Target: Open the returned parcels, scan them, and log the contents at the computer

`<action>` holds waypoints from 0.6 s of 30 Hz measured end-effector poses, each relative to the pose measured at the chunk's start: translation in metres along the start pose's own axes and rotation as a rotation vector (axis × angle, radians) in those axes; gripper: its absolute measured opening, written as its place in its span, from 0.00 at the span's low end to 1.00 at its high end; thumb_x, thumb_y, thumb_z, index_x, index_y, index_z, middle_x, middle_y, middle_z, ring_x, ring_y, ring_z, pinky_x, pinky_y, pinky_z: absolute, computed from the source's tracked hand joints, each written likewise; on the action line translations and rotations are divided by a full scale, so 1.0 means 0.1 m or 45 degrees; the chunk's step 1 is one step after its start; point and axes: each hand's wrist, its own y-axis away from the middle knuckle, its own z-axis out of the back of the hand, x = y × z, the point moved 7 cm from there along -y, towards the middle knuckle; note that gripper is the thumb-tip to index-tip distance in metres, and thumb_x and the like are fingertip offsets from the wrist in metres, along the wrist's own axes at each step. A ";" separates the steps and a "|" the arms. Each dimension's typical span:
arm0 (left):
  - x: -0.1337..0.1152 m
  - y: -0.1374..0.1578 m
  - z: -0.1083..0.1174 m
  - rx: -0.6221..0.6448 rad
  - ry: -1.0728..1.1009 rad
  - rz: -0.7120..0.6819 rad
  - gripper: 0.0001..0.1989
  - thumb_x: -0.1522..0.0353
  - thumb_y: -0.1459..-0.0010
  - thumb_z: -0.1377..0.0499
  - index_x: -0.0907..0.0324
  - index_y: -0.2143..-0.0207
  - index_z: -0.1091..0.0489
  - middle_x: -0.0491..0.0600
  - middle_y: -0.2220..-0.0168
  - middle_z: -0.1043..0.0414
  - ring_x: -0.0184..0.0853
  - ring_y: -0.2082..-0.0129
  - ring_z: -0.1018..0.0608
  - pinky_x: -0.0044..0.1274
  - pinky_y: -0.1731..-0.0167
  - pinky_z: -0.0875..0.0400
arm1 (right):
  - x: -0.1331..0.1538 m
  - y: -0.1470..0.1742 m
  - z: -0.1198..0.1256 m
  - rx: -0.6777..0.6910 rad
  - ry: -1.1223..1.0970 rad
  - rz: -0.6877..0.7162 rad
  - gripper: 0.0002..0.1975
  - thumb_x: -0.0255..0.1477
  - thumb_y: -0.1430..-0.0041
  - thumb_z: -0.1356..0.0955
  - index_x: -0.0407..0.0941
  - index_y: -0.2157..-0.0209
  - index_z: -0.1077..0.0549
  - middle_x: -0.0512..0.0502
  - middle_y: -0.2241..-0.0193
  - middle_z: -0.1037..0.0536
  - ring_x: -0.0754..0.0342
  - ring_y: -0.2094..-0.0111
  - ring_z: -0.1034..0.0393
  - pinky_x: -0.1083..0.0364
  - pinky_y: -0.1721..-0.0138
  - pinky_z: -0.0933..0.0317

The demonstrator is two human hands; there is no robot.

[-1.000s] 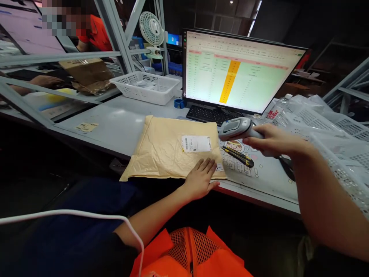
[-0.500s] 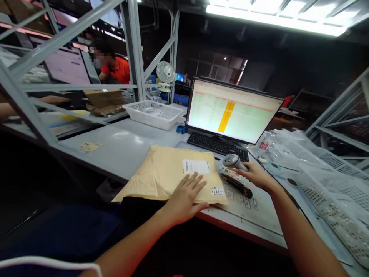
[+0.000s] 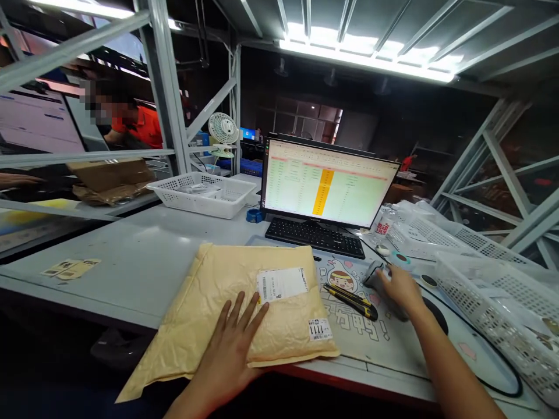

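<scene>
A yellow padded envelope (image 3: 227, 265) lies at the front of the desk, one corner past its edge. It bears a white shipping label (image 3: 283, 284) and a smaller barcode sticker (image 3: 319, 329). My left hand (image 3: 238, 343) rests flat on the envelope with fingers spread, just below the label. To the right, my right hand (image 3: 400, 288) is closed around a grey barcode scanner (image 3: 374, 272), held low over the printed desk mat (image 3: 349, 343). Between envelope and scanner lies a black and yellow utility knife (image 3: 351, 301).
Behind the mat stand a keyboard (image 3: 314, 237) and a monitor (image 3: 327, 180). White baskets (image 3: 493, 326) line the right side; another white basket (image 3: 205, 195) sits at back left. A blue tape roll (image 3: 254, 216) is near the keyboard. Beyond the metal frame is a person (image 3: 146, 125) in orange.
My right hand has carried the scanner rightward and down, away from the envelope. My left hand stays on the envelope. The camera view has shifted.
</scene>
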 end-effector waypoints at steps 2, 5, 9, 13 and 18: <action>0.00 -0.01 0.03 -0.044 -0.001 -0.021 0.60 0.40 0.44 0.34 0.48 0.20 0.58 0.54 0.20 0.53 0.62 0.22 0.47 0.53 0.26 0.50 | 0.17 -0.22 0.05 -0.022 -0.024 0.000 0.21 0.37 0.25 0.39 0.39 0.43 0.25 0.30 0.49 0.21 0.37 0.48 0.25 0.44 0.47 0.29; 0.02 -0.03 0.04 -0.039 0.015 -0.014 0.58 0.41 0.43 0.34 0.50 0.20 0.56 0.55 0.20 0.53 0.62 0.21 0.49 0.52 0.26 0.53 | 0.44 -0.49 -0.09 0.052 -0.067 0.013 0.17 0.35 0.24 0.32 0.40 0.42 0.26 0.37 0.47 0.23 0.43 0.44 0.27 0.42 0.41 0.31; 0.04 -0.04 0.01 -0.007 0.039 -0.021 0.56 0.42 0.41 0.35 0.52 0.20 0.53 0.55 0.20 0.53 0.62 0.21 0.50 0.51 0.25 0.55 | 0.68 -0.49 -0.31 0.126 -0.164 0.032 0.22 0.42 0.26 0.28 0.41 0.41 0.26 0.41 0.43 0.25 0.42 0.46 0.27 0.42 0.45 0.27; 0.02 -0.05 0.07 -0.058 -0.010 -0.049 0.54 0.43 0.39 0.36 0.53 0.20 0.53 0.54 0.21 0.51 0.61 0.22 0.47 0.50 0.26 0.52 | 0.83 -0.28 -0.29 0.135 -0.254 0.075 0.22 0.41 0.26 0.28 0.41 0.40 0.27 0.39 0.42 0.26 0.42 0.45 0.27 0.42 0.44 0.27; 0.01 -0.05 0.09 -0.095 -0.047 -0.049 0.55 0.43 0.40 0.34 0.53 0.20 0.53 0.54 0.21 0.51 0.60 0.23 0.44 0.49 0.27 0.50 | 0.86 -0.02 -0.21 0.135 -0.328 0.149 0.22 0.41 0.25 0.31 0.46 0.37 0.26 0.39 0.38 0.27 0.40 0.38 0.31 0.43 0.38 0.32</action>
